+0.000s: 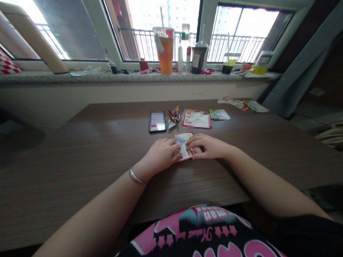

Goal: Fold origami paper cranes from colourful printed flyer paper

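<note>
A small printed paper sheet with a red border [184, 142] lies on the brown table in front of me. My left hand [164, 153], with a silver bangle on its wrist, rests over the sheet's left edge, fingers stretched out on the paper. From the other side, my right hand [206, 145] lies across the sheet's right part, fingers apart and touching it. Both hands cover parts of the print. Just beyond them is a folded, colourful paper figure [174, 117], its shape unclear. To its right sits a stack of red-edged printed sheets [197, 119].
A phone [157, 122] lies left of the folded paper. Farther right are green-and-white cards [219, 114] and more printed papers [235, 103]. On the windowsill [107, 79] stand an orange drink cup [165, 53], a dark cup [198, 59], bottles and pens.
</note>
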Demonstrator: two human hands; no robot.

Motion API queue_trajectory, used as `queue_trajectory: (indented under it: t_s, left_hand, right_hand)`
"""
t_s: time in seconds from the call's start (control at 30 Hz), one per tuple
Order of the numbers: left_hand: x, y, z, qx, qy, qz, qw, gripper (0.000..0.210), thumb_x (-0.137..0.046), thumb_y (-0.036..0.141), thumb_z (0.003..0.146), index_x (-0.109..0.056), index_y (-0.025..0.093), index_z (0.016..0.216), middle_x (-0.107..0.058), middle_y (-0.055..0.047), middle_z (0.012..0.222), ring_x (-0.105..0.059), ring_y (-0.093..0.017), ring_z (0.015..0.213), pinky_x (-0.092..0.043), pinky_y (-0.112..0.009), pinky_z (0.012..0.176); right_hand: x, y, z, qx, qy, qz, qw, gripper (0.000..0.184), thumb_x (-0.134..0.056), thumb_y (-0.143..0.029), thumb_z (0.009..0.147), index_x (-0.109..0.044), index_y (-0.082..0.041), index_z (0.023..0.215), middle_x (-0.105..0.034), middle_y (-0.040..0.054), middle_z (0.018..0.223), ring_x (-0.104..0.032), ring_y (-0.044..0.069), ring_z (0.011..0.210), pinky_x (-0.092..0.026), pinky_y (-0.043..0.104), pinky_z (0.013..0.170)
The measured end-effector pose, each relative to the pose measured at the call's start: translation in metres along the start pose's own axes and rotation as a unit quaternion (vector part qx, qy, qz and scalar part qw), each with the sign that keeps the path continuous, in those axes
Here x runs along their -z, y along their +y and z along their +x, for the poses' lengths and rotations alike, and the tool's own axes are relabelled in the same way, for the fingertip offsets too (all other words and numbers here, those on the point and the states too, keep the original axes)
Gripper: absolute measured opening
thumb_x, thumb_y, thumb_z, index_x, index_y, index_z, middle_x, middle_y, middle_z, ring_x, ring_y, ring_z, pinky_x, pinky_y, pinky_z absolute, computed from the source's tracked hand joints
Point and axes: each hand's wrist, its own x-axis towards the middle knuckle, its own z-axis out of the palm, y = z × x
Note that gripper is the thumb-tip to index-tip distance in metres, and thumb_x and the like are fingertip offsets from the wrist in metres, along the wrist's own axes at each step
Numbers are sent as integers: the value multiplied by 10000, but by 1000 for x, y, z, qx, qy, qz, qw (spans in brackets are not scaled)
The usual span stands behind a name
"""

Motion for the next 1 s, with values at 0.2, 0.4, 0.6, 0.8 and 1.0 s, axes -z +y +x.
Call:
queue_trajectory:
  t_s: [0.2,0.4,0.6,0.8,1.0]
  left_hand:
    - [-8,-3,-4,-7,-26,-11,1000,571,-501,527,915,-507,175,1364,-514,-120,1412,-460,-311,1286,-348,-458,1083]
    - [-15,-12,-3,-32,-54,-27,998,538,-417,487,969,-399,260,1457,-404,-84,1515,-348,-309,1384,-291,-447,1128]
    - [-18,-10,-2,-6,-89,-31,996,578,-359,510,981,-308,272,1504,-298,-77,1576,-267,-327,1431,-232,-468,1154]
    - [-18,-3,0,38,-126,-27,991,598,-240,492,1008,-238,202,1531,-230,-90,1597,-184,-332,1464,-200,-525,1153]
    - [-14,-1,0,38,-130,-32,990,612,-233,487,1008,-233,166,1530,-213,-106,1597,-182,-320,1467,-188,-512,1159]
  right_hand:
    - [-2,4,-1,-3,-9,-30,999,439,-709,-470,787,-696,-217,1146,-674,91,1203,-569,247,1162,-377,421,1054]
    - [-1,0,-3,-2,-38,-50,998,489,-732,-408,754,-667,-215,1198,-644,105,1256,-557,259,1180,-395,436,1048]
    - [2,-7,-2,-15,-47,-79,996,436,-683,-291,759,-674,-206,1187,-633,97,1278,-566,248,1179,-401,410,1061]
    - [1,-10,-1,-22,-37,-91,995,321,-584,-206,796,-722,-214,1086,-666,69,1230,-612,228,1112,-440,383,1018]
    - [2,-11,1,-24,-23,-72,997,243,-553,-192,831,-756,-215,963,-717,51,1118,-649,196,1022,-467,341,961]
